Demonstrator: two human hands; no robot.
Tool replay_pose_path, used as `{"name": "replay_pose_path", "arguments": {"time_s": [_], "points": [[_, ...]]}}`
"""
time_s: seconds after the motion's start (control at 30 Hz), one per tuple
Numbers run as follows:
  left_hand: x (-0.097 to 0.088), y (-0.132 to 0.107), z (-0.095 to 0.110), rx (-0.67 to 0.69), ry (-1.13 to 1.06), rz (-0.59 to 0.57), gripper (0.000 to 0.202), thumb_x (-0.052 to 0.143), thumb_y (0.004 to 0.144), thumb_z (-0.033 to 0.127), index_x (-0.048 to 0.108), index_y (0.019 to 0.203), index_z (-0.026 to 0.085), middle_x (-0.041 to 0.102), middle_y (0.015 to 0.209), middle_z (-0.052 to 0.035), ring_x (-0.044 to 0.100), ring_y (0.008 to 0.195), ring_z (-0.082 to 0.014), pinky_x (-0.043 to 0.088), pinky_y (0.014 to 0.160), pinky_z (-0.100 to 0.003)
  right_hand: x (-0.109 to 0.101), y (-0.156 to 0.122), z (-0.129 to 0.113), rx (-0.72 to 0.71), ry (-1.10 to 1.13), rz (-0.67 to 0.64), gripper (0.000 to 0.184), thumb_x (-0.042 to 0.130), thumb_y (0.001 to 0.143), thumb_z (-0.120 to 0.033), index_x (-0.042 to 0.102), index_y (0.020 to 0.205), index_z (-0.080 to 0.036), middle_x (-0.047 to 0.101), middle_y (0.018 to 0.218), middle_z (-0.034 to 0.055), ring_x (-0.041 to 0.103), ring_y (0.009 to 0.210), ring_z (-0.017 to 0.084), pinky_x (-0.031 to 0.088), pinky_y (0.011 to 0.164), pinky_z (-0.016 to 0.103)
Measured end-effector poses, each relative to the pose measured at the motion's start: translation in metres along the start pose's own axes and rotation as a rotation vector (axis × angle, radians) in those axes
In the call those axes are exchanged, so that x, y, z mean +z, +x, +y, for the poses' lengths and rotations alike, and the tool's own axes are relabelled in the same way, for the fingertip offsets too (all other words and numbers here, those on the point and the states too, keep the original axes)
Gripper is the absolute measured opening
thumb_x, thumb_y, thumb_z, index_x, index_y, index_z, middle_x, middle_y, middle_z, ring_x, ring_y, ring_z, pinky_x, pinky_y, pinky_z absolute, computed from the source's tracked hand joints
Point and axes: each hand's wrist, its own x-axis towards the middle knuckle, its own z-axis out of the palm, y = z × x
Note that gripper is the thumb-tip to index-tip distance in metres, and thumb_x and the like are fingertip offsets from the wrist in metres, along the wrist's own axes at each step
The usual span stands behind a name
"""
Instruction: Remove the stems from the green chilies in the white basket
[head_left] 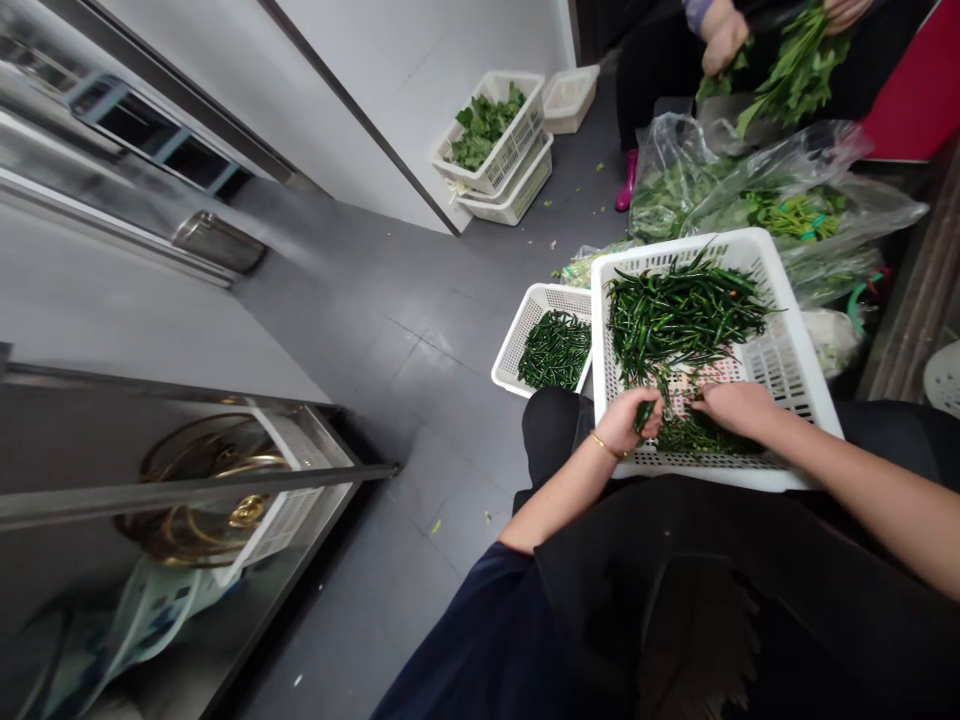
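Observation:
A white plastic basket rests across my lap. Long green chilies are heaped in its far half, and a smaller pile of thin green stems lies at its near side. My left hand, with a gold bangle at the wrist, is closed around several green chilies. Over the near part of the basket, my right hand has its fingers pinched together at the stems; what sits between the fingertips is too small to make out. Beside my knee, a second white basket holds more green chilies.
Stacked white baskets with leafy greens stand by the wall. Plastic bags of greens lie beyond my basket, where another person's hands hold leafy stalks. A metal shelf with pot lids is at the left.

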Motion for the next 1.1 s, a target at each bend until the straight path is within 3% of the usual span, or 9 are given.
{"name": "replay_pose_path", "arguments": {"time_s": [0.13,0.27,0.37,0.47,0.57,0.83,0.9,1.0,1.1], "points": [[-0.016,-0.001,0.03,0.182,-0.108,-0.052,0.019,0.055,0.064,0.032,0.047,0.063,0.015,0.05,0.059,-0.0018,0.049,0.051,-0.0093,0.04,0.05,-0.022,0.011,0.035,-0.011,0.026,-0.015,-0.081,0.042,0.045,0.082,-0.048,0.066,0.094,-0.014,0.065,0.101,0.0175,0.061,0.093,0.028,0.045,0.074,0.036],[-0.023,0.006,0.029,0.219,-0.133,0.019,0.03,0.064,0.063,0.027,0.036,0.06,0.017,0.034,0.046,0.0067,0.029,0.036,-0.0025,0.022,0.038,-0.017,0.024,0.046,-0.013,0.025,0.005,-0.092,0.033,0.048,0.08,-0.036,0.068,0.092,-0.013,0.065,0.101,0.0182,0.061,0.093,0.026,0.046,0.073,0.032],[-0.021,0.015,0.018,0.149,-0.12,0.126,0.044,0.068,0.066,0.037,0.029,0.058,0.019,0.017,0.042,0.0113,0.013,0.033,-0.0008,0.008,0.036,-0.017,0.03,0.045,-0.009,0.053,0.016,-0.077,0.037,0.046,0.08,-0.042,0.068,0.09,-0.013,0.066,0.097,0.0178,0.061,0.092,0.027,0.046,0.074,0.034],[-0.016,0.021,0.01,0.112,-0.135,0.148,0.045,0.063,0.069,0.053,0.035,0.059,0.018,0.017,0.041,0.0108,0.017,0.032,-0.0021,0.011,0.036,-0.018,0.031,0.046,-0.009,0.066,0.05,-0.033,0.037,0.046,0.08,-0.04,0.066,0.094,-0.012,0.065,0.099,0.0194,0.061,0.091,0.028,0.045,0.073,0.035],[-0.015,0.019,0.007,0.085,-0.106,0.154,0.042,0.064,0.068,0.05,0.039,0.059,0.018,0.025,0.041,0.009,0.027,0.034,-0.0037,0.019,0.037,-0.019,0.025,0.047,-0.008,0.053,0.085,-0.026,0.025,0.051,0.076,-0.03,0.065,0.085,-0.011,0.065,0.095,0.019,0.062,0.087,0.026,0.044,0.07,0.032],[-0.01,0.026,-0.013,-0.113,0.067,0.077,0.037,0.068,0.064,0.047,0.049,0.069,0.016,0.025,0.042,0.0113,0.02,0.033,-0.0014,0.011,0.036,-0.017,0.001,-0.019,-0.003,-0.212,0.608,0.021,0.025,0.049,0.074,-0.039,0.045,0.059,-0.019,0.054,0.052,-0.0022,0.051,0.049,0.011,0.037,0.05,0.021],[-0.004,0.029,-0.021,-0.04,0.102,0.096,0.038,0.068,0.064,0.048,0.047,0.07,0.017,0.029,0.042,0.0106,0.024,0.033,-0.0022,0.013,0.036,-0.017,0.004,-0.033,-0.015,-0.19,0.748,-0.045,0.026,0.048,0.074,-0.039,0.039,0.057,-0.021,0.047,0.043,-0.0045,0.046,0.041,0.01,0.035,0.044,0.021],[0.002,0.026,-0.028,0.189,0.24,0.249,0.036,0.064,0.067,0.049,0.047,0.072,0.018,0.04,0.045,0.0078,0.034,0.036,-0.004,0.022,0.038,-0.018,0.014,-0.037,-0.032,0.039,1.017,-0.176,0.025,0.042,0.075,-0.038,0.035,0.057,-0.022,0.036,0.035,-0.0069,0.037,0.03,0.01,0.03,0.034,0.021],[0.001,0.018,-0.028,0.353,0.421,0.275,0.034,0.063,0.069,0.049,0.052,0.075,0.017,0.047,0.05,0.0055,0.043,0.042,-0.005,0.031,0.043,-0.018,0.019,-0.025,-0.034,0.164,1.113,-0.181,0.022,0.04,0.075,-0.035,0.038,0.059,-0.021,0.041,0.043,-0.0053,0.038,0.031,0.009,0.033,0.034,0.022]]}}
